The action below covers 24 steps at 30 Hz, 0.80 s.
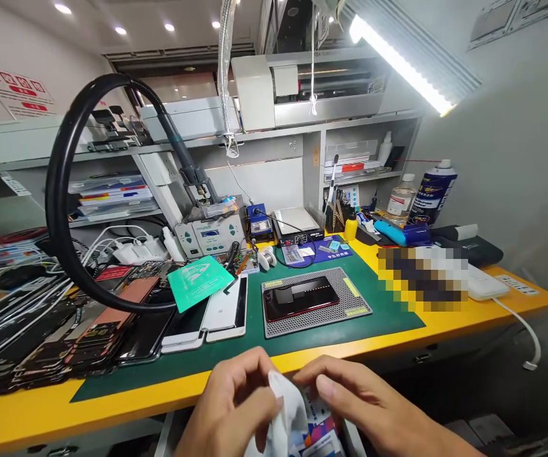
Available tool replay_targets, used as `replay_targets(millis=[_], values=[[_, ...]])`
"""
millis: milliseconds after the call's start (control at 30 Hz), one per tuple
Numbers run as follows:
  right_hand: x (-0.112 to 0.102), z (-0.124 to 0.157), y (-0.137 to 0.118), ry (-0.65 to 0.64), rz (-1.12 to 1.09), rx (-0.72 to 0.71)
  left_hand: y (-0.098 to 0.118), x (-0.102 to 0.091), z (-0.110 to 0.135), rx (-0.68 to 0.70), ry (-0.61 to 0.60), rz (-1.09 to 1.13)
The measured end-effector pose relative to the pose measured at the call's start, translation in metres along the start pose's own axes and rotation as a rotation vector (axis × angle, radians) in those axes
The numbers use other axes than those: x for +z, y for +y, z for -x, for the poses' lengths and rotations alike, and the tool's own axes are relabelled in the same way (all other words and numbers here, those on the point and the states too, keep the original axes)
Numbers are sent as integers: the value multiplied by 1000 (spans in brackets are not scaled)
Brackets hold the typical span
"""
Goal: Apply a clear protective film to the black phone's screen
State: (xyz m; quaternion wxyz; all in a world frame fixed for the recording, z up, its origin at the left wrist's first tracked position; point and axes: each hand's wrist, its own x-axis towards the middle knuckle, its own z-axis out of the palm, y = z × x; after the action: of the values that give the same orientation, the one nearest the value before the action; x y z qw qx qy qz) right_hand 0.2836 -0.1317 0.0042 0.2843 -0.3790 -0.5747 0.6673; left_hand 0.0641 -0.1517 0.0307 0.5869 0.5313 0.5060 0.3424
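At the desk's front edge, my left hand (238,406) pinches a white cloth wipe (287,406) between thumb and fingers. My right hand (357,397) is just right of the wipe with its fingers curled in; their tips are partly hidden behind the cloth, so what they grip is unclear. Below both hands is an open drawer (352,438) with colourful packets (321,438), one lettered "WIPE". Beyond the hands, a dark phone (300,298) with a reddish edge lies screen up on a grey perforated mat (350,308).
Left of the mat lie white phones (226,311), a green card (201,281) and stacked phone parts (93,330). A black flexible tube (55,190) arches over them. At the back are a soldering station (214,238) and a yellow bottle (351,227); a spray can (433,193) stands right.
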Motion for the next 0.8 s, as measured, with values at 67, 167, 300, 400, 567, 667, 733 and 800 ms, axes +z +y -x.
replay_targets(millis=[67,167,300,400,567,667,733,800], values=[[-1,0,-3,-95,-7,-96,9,0,-9,-77,-24,107],[3,-5,-3,-92,17,-127,18,1,-20,-111,-30,139],[8,-17,2,103,8,-182,22,0,-29,-171,-49,172],[1,-23,6,35,-115,-176,20,-2,-33,-191,-63,198],[-14,-29,6,-130,-191,-110,15,-4,-39,-201,-92,228],[-18,-27,4,-59,-146,-119,13,-3,-44,-208,-92,226],[-18,-23,2,64,-3,-149,13,-2,-46,-210,-97,195],[-15,-20,1,176,182,-193,14,0,-47,-202,-110,124]])
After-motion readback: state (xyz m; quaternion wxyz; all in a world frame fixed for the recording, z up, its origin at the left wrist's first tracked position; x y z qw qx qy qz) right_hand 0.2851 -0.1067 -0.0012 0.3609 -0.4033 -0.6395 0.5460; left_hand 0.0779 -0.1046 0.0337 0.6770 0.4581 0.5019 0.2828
